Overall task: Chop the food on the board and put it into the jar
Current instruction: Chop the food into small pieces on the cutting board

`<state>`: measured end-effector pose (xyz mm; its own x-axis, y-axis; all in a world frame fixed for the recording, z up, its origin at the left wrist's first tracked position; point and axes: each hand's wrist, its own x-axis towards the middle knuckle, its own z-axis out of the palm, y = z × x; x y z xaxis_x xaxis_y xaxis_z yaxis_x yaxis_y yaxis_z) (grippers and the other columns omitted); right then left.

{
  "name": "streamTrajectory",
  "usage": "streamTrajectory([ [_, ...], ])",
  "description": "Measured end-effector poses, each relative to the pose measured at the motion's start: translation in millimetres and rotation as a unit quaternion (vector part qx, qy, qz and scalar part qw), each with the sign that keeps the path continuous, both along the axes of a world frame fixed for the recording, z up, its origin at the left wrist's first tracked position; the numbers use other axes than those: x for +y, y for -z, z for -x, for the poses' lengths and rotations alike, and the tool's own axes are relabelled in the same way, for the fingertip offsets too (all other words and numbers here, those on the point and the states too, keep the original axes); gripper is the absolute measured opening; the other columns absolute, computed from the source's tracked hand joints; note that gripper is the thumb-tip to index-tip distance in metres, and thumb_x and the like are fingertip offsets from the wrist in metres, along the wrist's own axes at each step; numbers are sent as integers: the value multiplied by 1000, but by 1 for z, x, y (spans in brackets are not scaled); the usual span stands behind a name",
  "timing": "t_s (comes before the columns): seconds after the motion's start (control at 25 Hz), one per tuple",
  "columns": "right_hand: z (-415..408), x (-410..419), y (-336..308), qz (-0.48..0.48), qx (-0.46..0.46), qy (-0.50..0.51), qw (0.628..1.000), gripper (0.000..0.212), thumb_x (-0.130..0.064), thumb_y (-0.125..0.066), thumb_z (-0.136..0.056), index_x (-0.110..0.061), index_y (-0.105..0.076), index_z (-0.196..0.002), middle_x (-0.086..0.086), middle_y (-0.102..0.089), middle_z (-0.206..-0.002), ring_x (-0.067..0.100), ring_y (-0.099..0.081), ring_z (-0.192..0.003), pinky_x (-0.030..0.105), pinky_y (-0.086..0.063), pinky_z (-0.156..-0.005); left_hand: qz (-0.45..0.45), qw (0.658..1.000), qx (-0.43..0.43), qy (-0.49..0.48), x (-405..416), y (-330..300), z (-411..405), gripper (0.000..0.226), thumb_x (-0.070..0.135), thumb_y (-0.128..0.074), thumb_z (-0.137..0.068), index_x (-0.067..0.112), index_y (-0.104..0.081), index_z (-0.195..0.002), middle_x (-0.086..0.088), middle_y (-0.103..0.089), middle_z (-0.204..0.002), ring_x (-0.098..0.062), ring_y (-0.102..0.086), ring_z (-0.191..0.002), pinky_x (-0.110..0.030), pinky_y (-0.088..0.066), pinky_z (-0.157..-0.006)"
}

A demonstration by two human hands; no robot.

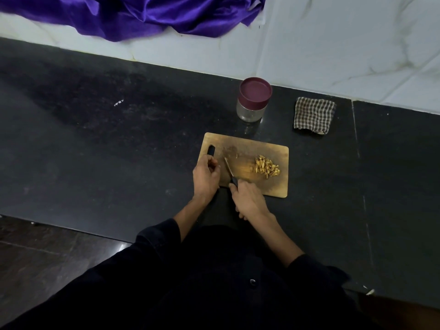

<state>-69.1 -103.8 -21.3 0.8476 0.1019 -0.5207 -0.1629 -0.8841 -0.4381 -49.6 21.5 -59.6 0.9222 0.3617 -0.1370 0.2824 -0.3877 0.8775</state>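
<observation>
A wooden cutting board [273,186] lies on the black counter. A small heap of yellowish chopped food [266,167] sits on its right half. My right hand [248,200] grips the black handle of a knife [229,168], whose blade lies across the board's left part, pointing away from me. My left hand [205,176] rests on the board's left end beside the handle hole, fingers loosely curled; whether it holds anything is unclear. A glass jar [252,110] with a maroon lid on it stands behind the board.
A folded checked cloth [313,115] lies right of the jar. Purple fabric [142,15] hangs over the white tiled wall at the back. The counter's front edge [71,228] runs near my body, with dark floor below at the left.
</observation>
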Motion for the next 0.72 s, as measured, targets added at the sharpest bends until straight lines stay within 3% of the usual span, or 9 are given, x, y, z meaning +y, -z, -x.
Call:
streamTrajectory([
  [0.08, -2, -9, -2, -7, 10, 45, 999, 34, -37, -37, -104, -8, -56, -102, 10, -68, -76, 21, -67, -49, 42, -60, -58, -8, 1000, 7, 8, 1, 2, 0, 14, 8, -59, -88, 20, -53, -85, 0, -61, -82, -23, -61, -64, -44, -56, -58],
  [0.24, 6, -29, -4, -24, -20, 98, 995, 29, -37, -37, -104, -12, -51, -106, 11, -67, -75, 24, -68, -52, 45, -60, -56, -13, 1000, 7, 22, 0, -1, 1, 14, 7, -58, -88, 20, -54, -85, 1, -61, -82, -23, -61, -63, -36, -55, -56],
  [0.4, 15, -34, -6, -30, -17, 90, 995, 31, -38, -39, -103, -11, -53, -107, 11, -66, -85, 31, -69, -73, 51, -59, -69, -18, 999, 10, 36, 1, -2, 2, 12, 6, -58, -88, 17, -56, -85, 0, -60, -80, -20, -60, -61, -33, -54, -53],
  [0.52, 17, -41, -9, -16, -23, 87, 996, 31, -37, -41, -103, -10, -56, -106, 8, -62, -92, 29, -64, -85, 44, -53, -74, -4, 998, 22, 67, 4, -7, -1, 7, 5, -57, -90, 13, -57, -90, -3, -61, -83, -16, -59, -56, -33, -55, -51],
  [0.64, 21, -52, -16, 11, -90, 77, 993, 30, -43, -42, -102, -16, -55, -109, 5, -62, -90, 27, -62, -86, 41, -51, -74, -26, 994, 2, 110, 5, -15, -1, 17, 5, -56, -90, 18, -61, -101, 2, -61, -97, -11, -60, -70, -33, -57, -61],
  [0.72, 26, -59, -17, 10, -115, 81, 990, 30, -46, -43, -100, -20, -56, -110, 6, -66, -90, 29, -65, -86, 43, -53, -76, -77, 983, -46, 159, 0, -21, 2, 29, 3, -55, -90, 19, -61, -114, 3, -56, -113, -6, -59, -83, -24, -55, -74],
])
